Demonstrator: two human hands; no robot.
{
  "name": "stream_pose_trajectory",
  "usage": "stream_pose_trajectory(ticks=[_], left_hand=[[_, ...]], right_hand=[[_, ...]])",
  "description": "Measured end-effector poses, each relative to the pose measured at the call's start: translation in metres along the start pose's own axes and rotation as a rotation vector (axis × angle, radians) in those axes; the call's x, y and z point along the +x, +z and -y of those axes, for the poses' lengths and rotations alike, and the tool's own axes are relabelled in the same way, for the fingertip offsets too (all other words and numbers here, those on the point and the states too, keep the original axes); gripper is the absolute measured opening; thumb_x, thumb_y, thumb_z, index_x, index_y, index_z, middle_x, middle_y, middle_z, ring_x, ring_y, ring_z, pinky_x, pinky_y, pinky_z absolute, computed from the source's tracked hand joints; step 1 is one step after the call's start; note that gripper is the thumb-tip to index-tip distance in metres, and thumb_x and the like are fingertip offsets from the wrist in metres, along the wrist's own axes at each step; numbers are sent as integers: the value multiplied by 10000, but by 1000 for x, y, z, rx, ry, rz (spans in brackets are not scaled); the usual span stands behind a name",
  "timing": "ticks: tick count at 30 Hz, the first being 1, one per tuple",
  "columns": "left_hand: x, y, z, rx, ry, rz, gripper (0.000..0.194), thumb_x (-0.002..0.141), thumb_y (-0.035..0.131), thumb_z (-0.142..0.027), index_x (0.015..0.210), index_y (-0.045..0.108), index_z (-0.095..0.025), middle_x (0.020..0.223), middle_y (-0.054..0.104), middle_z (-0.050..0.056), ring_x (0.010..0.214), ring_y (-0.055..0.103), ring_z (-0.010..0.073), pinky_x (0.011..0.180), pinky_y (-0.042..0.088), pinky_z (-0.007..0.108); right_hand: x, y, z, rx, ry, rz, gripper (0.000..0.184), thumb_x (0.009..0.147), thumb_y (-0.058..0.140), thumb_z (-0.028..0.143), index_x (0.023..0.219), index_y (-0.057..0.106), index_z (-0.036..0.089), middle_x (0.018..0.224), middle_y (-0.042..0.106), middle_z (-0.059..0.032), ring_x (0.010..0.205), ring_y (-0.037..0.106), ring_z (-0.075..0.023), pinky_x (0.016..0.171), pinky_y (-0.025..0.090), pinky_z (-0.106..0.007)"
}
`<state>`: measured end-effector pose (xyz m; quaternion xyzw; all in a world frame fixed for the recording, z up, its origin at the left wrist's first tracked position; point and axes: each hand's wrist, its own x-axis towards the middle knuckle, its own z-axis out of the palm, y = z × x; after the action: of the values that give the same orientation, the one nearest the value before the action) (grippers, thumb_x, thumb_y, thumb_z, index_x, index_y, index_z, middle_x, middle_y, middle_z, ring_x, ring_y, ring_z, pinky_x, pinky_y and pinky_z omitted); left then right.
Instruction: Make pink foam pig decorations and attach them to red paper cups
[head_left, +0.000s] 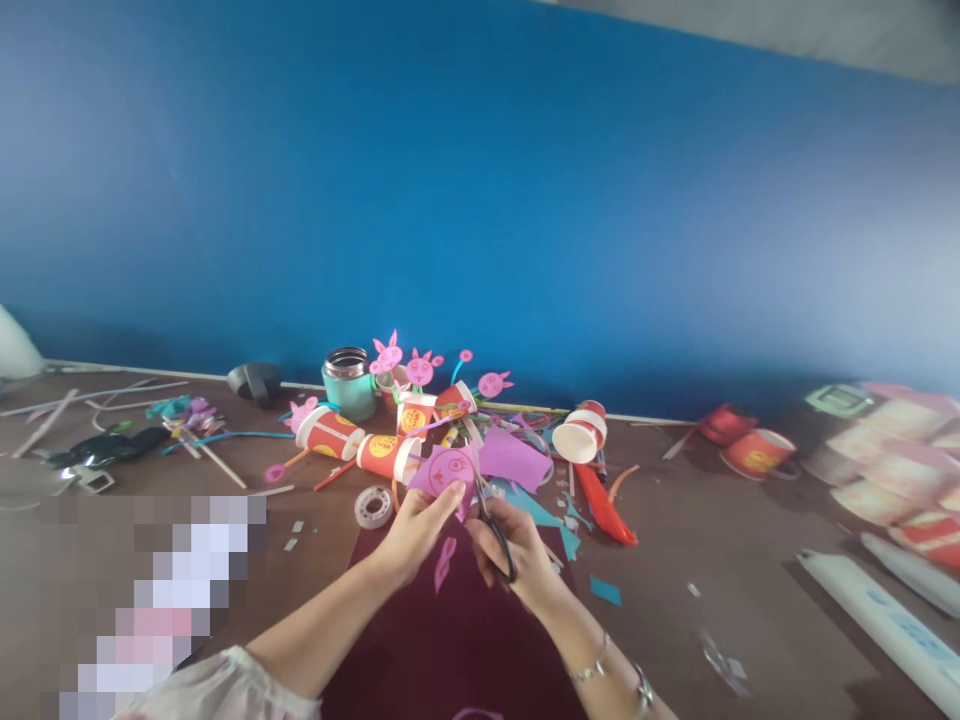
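My left hand (420, 525) is closed on a piece of pink paper (448, 468) with a round face drawn on it. In my right hand (514, 550) is a pair of scissors (489, 515), fingers through the dark handles and blades up against the right side of the paper. A small pink paper cutout (445, 565) lies below my hands on a dark maroon sheet (450, 640). Just beyond the scissors lies a larger purple-pink paper (514, 457). Red paper cups (382, 453) lie close behind my left hand.
A roll of tape (373, 507) sits left of the sheet. Behind stand a teal jar (349, 383) and pink paper animal heads (421, 368) on cups. Teal paper scraps (605, 590) and a red balloon-like piece (606, 508) lie right. A white power strip (885, 625) is far right; a blue wall (480, 200) rises behind.
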<state>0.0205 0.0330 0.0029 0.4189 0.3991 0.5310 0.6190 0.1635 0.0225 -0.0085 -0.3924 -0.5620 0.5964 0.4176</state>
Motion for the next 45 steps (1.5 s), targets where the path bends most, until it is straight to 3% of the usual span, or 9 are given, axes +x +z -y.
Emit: stream_pose_trajectory(ticks=[8, 16, 26, 34, 45], left_hand=[[-2, 2, -4, -18, 0, 79, 380, 686, 681, -497, 599, 547, -152, 547, 501, -27, 515, 430, 87, 503, 352, 215], [-2, 4, 0, -50, -12, 84, 413, 696, 680, -496, 544, 486, -164, 466, 410, -62, 438, 339, 56, 448, 308, 203], [0, 0, 3, -36, -9, 114, 362, 722, 666, -483, 676, 589, -132, 586, 523, -20, 545, 435, 83, 546, 372, 213], [1, -3, 0, -6, 9, 110, 384, 723, 667, -485, 611, 529, -145, 508, 383, -64, 468, 268, 51, 437, 228, 200], [7, -12, 3, 23, 35, 171, 368, 756, 648, -459, 635, 492, -149, 528, 308, -76, 487, 198, 52, 448, 173, 218]], right_hand=[[1, -8, 1, 0, 21, 44, 359, 736, 668, 495, 820, 565, 162, 471, 537, 51, 345, 501, -76, 297, 290, -135], [2, -5, 4, 1, 0, 36, 369, 719, 683, 496, 813, 560, 161, 470, 525, 56, 361, 493, -75, 338, 339, -157], [1, -6, -1, -8, -50, 35, 326, 775, 643, 474, 754, 538, 166, 440, 476, 65, 346, 439, -63, 354, 324, -169], [0, -7, 4, -26, -79, 41, 332, 781, 644, 471, 737, 540, 159, 423, 432, 75, 334, 385, -47, 353, 298, -167], [-1, -9, 5, -18, -37, 37, 345, 768, 646, 492, 778, 567, 156, 419, 425, 79, 320, 371, -42, 334, 267, -161]])
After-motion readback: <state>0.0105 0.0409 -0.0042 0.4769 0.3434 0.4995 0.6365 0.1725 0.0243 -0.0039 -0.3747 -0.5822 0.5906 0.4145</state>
